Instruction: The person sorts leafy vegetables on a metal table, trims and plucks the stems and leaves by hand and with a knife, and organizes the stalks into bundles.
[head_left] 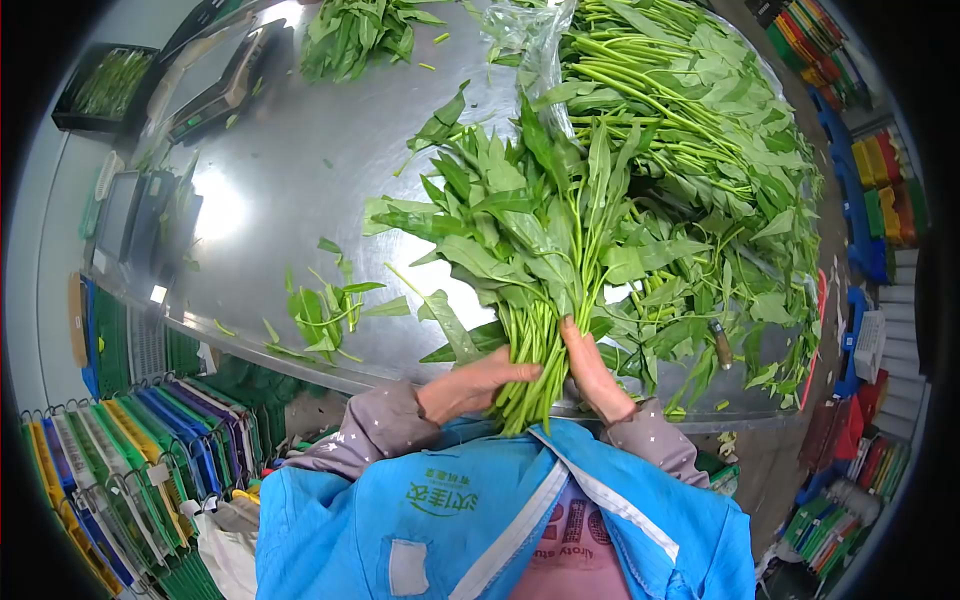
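A bunch of water spinach [535,340] is held upright in front of my chest, stem ends down and leaves spreading away over the metal table [270,190]. My left hand [475,385] grips the stems from the left, its thumb lying across them. From the right, my right hand [594,378] presses against the same stems with its thumb pointing up; its other fingers are largely hidden. Just beyond the bunch, a large heap of water spinach [690,110] covers the table's right side. Clear plastic film [543,55] lies along the heap's left edge.
Loose leaves [325,315] lie at the front left, and a smaller pile of greens [362,38] at the back. A brown-handled tool [721,345] rests among leaves at right. A scale-like device [215,80] stands far left. Coloured crates [150,450] stand below the table's left edge.
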